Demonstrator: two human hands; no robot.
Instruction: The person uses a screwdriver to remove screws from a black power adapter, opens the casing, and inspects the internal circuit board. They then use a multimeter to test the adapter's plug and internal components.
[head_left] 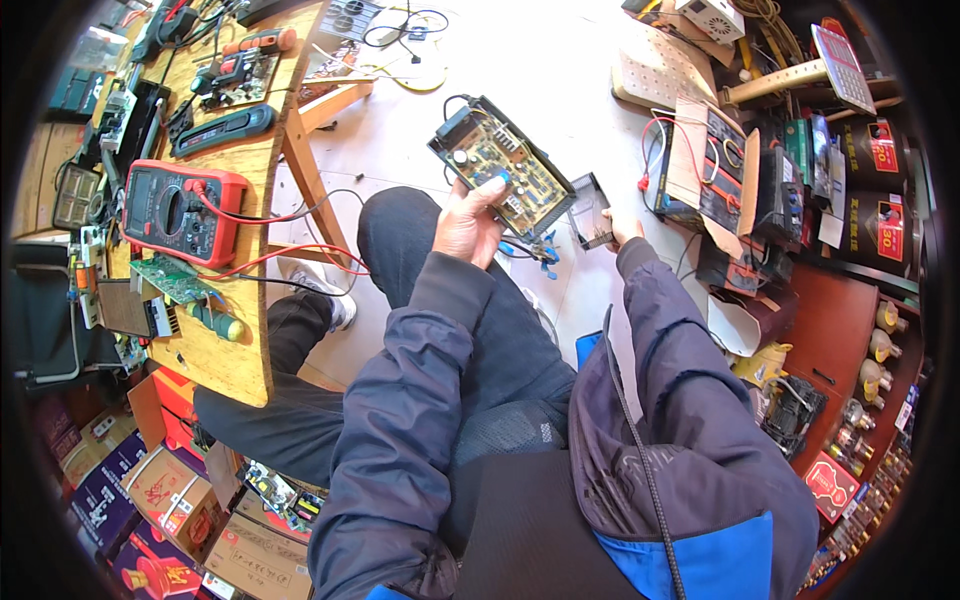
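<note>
My left hand (466, 224) grips the near edge of a circuit board (515, 180) set in a black housing, its thumb lying on the component side. The board is held tilted above the floor, in front of my knees. Cables with blue clips (547, 257) hang below its near end. To the right, my right hand (626, 227) is closed on a dark, shallow plastic cover (590, 208), close beside the housing's right end. Most of this hand's fingers are hidden behind the cover and the sleeve.
On the left, a wooden workbench (255, 330) carries a red multimeter (180, 213), a dark teal tool (224, 130) and loose boards. Its test leads droop past the bench edge. Cardboard boxes (260, 555) crowd the lower left. Shelves at the right hold batteries, a hammer (775, 83) and bulbs (876, 345).
</note>
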